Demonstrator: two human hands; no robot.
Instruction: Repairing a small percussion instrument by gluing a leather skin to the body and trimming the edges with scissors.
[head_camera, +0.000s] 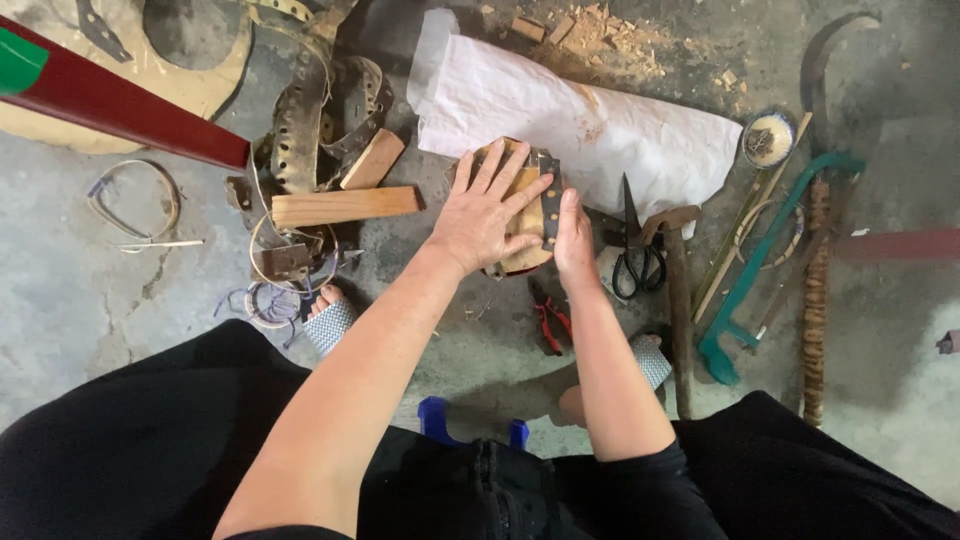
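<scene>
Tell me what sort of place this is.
Probably an informal craft workshop on a bare concrete floor. Hand tools lie about: scissors, red pliers, a green-framed saw. Wood blocks and chips are scattered round.

White paper (600, 125) lies on the floor. Below its right end lie black scissors (635, 255); right of it a green saw (770, 260); left, a wooden plank (345, 207); below, red pliers (548, 318).

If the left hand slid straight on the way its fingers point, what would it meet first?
Probably the crumpled white paper sheet. The left hand lies flat on the wooden block, fingers pointing up-right toward the sheet just beyond the block's far edge; depth is uncertain.
</scene>
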